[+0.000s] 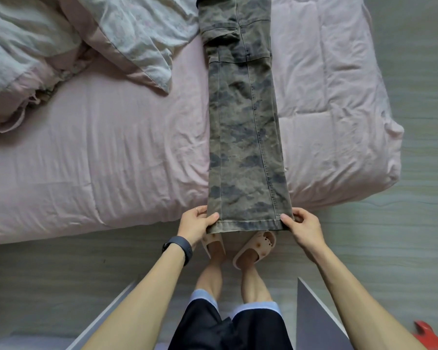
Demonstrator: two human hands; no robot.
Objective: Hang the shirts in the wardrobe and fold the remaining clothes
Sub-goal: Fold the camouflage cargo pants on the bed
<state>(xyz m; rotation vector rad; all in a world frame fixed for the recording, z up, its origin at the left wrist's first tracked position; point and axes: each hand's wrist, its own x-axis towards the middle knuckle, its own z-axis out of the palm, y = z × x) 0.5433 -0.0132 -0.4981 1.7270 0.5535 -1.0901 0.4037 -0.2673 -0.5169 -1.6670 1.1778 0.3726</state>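
A: Item pos.?
B: Camo trousers [245, 137] lie flat across the bed [99, 160], legs stacked, hem overhanging the bed's near edge.
A: L hand [196, 223]?
B: Arm extended fwd. Grip closed on the hem's left corner, thumb on top, fingers underneath.
A: R hand [302, 227]?
B: Same pose, mirrored: grip pinches the hem's right corner, thumb on top. Both hands level, just off the bed's near edge.
A: Other?
B: Crumpled bedding [61, 41] on the bed's far-left part.

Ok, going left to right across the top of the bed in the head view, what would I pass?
Crumpled floral bedding → camouflage trousers → pink quilt → floor.
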